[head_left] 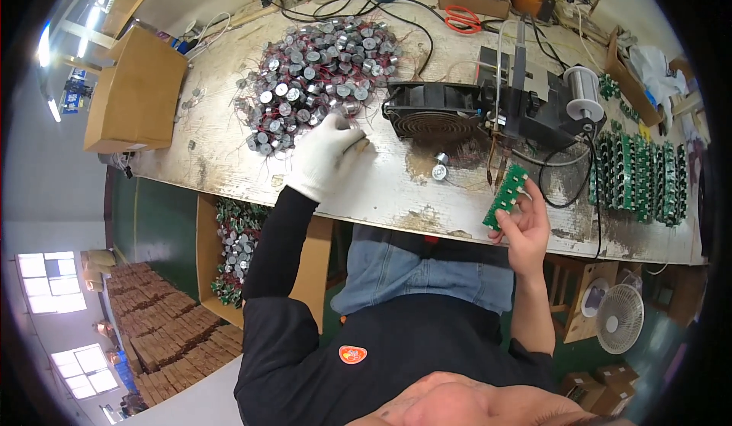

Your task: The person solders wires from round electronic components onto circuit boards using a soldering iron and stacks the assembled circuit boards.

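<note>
Left hand (329, 154), white-gloved: grip closing on a piece at the near edge of the pile of small grey cylinders (316, 75) on the counter (229, 163). Right hand (524, 224), bare: pinches green circuit board (505, 195) under the soldering tip (492, 168). Step judged: fetching a part. Black fan (431, 117) stands between.

Bright, even light; sharp centre, fisheye-bent edges

I see a worn white table (229, 159), bright windows (46, 281) at far left, a green floor (152, 220), a small white fan (619, 318) below.
</note>
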Tool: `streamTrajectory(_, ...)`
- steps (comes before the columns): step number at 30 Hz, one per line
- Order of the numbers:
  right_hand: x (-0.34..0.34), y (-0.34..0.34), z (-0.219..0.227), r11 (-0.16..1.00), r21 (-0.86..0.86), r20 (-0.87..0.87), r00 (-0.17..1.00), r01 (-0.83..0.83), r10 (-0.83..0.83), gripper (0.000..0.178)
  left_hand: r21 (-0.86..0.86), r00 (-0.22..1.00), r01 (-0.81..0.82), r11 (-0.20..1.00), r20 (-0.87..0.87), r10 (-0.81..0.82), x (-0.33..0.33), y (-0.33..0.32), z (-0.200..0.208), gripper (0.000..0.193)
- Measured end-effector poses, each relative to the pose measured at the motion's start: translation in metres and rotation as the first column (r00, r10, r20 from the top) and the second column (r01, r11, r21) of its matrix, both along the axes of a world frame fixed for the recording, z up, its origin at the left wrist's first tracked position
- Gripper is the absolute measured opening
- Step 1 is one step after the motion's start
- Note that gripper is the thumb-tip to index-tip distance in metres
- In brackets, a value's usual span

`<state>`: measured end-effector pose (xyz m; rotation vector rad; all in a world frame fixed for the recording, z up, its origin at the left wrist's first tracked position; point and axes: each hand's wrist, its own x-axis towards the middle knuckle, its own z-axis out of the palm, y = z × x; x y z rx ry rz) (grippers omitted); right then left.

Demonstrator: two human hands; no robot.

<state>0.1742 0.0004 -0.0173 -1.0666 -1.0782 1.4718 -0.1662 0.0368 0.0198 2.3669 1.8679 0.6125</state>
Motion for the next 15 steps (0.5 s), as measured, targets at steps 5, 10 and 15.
streamTrajectory(5,0.001,0.002,0.001,1.0,0.003,0.015,1.0,-0.007,0.007,0.065,0.024,0.981,0.027,0.999,0.194,-0.031,0.012,-0.026,-0.004,0.014)
streamTrajectory(10,-0.002,0.002,0.002,1.0,0.009,0.007,1.0,-0.012,0.012,0.064,0.015,0.871,-0.039,0.999,0.491,0.026,0.027,-0.042,-0.005,0.015)
streamTrajectory(15,0.0,0.0,-0.001,1.0,0.001,0.008,1.0,0.001,-0.001,0.065,-0.168,0.384,-0.177,0.97,0.895,0.225,0.024,-0.034,-0.011,0.022)
